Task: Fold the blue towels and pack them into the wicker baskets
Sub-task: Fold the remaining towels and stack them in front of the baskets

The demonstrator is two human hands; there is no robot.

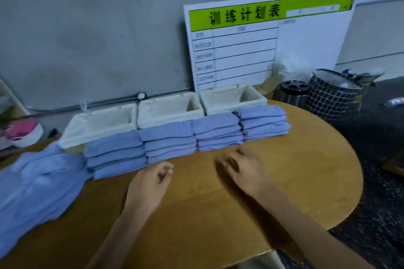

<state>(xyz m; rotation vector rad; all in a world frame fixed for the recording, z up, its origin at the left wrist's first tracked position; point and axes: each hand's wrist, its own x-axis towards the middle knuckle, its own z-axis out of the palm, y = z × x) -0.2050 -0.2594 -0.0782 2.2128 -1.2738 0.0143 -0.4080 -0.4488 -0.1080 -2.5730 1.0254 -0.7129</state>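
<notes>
Both bare forearms reach in from the bottom edge over the round brown wooden table (273, 181). On it, the left hand (150, 183) hovers with its fingers loosely curled inward, thumb near the fingertips, and nothing lies between them. Its partner, the right hand (244, 170), is blurred; its fingers look bent and slightly spread above the tabletop, with no cloth in them, and whether the fingertips touch the wood cannot be told.

Just beyond the hands, four stacks of folded blue towels stand side by side in a row: the leftmost stack (115, 155), the second stack (168, 141), the third stack (218, 132) and the rightmost stack (263, 122). Neither hand touches them. Left of the row, a loose pile of unfolded blue towels (37, 185) sprawls over the table's edge.

Behind the stacks, three rectangular wicker baskets with pale cloth liners sit in a line along the grey wall: the left basket (72, 131), the middle basket (144, 116) and the right basket (258, 96). No blue cloth shows inside them.

A white planning board with a green header (262, 39) leans on the wall behind the right basket. A dark round canister (293, 91) and a black-and-white gridded bin (332, 94) stand beside the table's right side.
</notes>
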